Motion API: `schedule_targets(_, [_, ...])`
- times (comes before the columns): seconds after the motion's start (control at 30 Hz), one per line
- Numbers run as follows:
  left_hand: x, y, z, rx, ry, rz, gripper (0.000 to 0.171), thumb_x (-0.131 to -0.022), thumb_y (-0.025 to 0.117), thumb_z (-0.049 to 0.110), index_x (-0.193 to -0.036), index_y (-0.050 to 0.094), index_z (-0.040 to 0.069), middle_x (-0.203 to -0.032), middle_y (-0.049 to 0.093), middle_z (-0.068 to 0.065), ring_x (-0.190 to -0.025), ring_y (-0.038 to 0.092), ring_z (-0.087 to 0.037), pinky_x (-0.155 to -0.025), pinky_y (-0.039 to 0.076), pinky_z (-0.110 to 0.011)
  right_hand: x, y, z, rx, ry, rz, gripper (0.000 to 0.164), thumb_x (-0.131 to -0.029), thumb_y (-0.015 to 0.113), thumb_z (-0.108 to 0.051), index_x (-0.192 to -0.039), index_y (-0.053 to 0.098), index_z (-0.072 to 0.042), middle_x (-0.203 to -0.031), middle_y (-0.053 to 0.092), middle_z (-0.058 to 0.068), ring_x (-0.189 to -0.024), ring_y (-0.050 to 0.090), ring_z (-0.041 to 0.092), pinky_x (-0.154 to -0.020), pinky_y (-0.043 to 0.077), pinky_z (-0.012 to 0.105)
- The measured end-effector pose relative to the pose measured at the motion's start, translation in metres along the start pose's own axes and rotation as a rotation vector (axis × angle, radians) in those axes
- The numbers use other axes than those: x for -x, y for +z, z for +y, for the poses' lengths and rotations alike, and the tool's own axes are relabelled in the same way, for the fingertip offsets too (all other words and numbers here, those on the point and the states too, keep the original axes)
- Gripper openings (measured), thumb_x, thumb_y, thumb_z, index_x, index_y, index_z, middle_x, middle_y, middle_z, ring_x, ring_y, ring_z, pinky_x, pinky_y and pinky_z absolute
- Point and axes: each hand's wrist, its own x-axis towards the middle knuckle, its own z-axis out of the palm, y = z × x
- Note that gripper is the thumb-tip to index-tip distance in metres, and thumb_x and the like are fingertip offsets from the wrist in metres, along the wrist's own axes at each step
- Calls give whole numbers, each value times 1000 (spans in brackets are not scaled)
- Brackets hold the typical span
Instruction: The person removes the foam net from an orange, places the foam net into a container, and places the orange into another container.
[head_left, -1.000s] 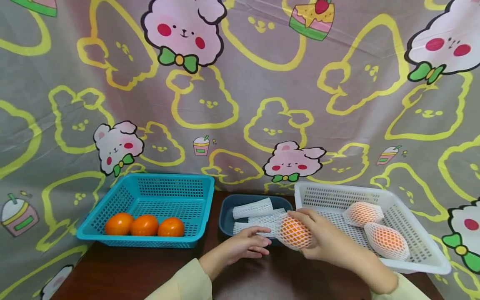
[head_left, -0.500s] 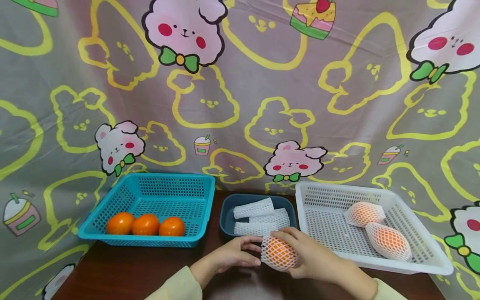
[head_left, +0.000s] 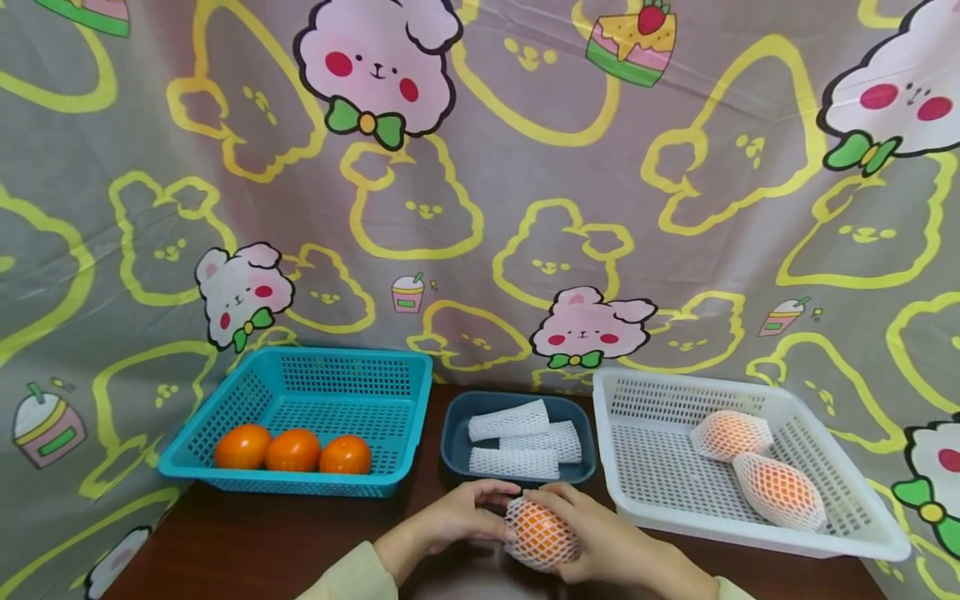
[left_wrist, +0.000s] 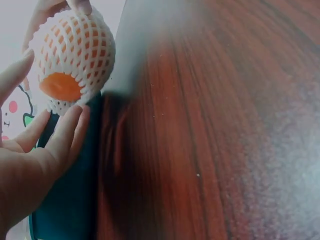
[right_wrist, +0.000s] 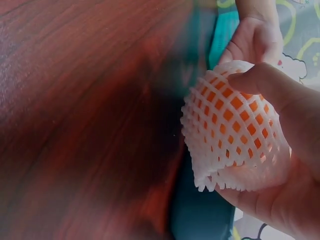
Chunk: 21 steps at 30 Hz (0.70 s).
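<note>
Nearest, a person's two hands meet over one netted fruit, held in front of a tray and seemingly off the table. The right hand is clamped round it, thumb on one side, fingers on the other. The left hand is spread apart at the opposite side, fingertips at the edge of the net; whether they press is hard to tell. The left wrist view shows bare orange skin at the net's open end. The step in hand looks like settling the net; the next move probably calls for drawing that edge evenly over the skin without loosening the right hand.

Just beyond, the dark tray holds three empty nets. To the left, a blue basket holds three bare fruits in a row; to the right, a white basket holds two more, both netted, touching or nearly so. Behind everything hangs one cartoon-printed cloth.
</note>
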Motion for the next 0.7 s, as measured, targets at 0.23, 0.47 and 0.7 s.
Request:
schedule_targets(0.23, [0,3,-1,-2,-14,9,51,-86,78,-3,-135,61,-2,-118,66,-9,-99,69,-22,-82,60,-38,-4,12,4,-69,14,-20,95,-73,88,-16,-156,40,-14,-139,50,6,-119,53,17,-94,50,33])
schedule_targets(0.47, [-1,2,-9,-16,4,42,49,-84,80,-3,-131,65,-2,-116,68,-9,-96,69,-21,-78,60,-37,-1,16,7,-82,14,39,88,-81,87,-25,-155,41,-12,-144,50,9,-125,54,24,-99,50,39])
schedule_targets(0.7, [1,0,-9,-49,-18,90,47,-85,81,5,-129,66,-2,-111,67,-7,-96,65,-18,-78,59,-35,5,16,11,-51,-26,126,85,-75,92,-18,-146,47,-9,-141,51,8,-126,54,25,-101,50,39])
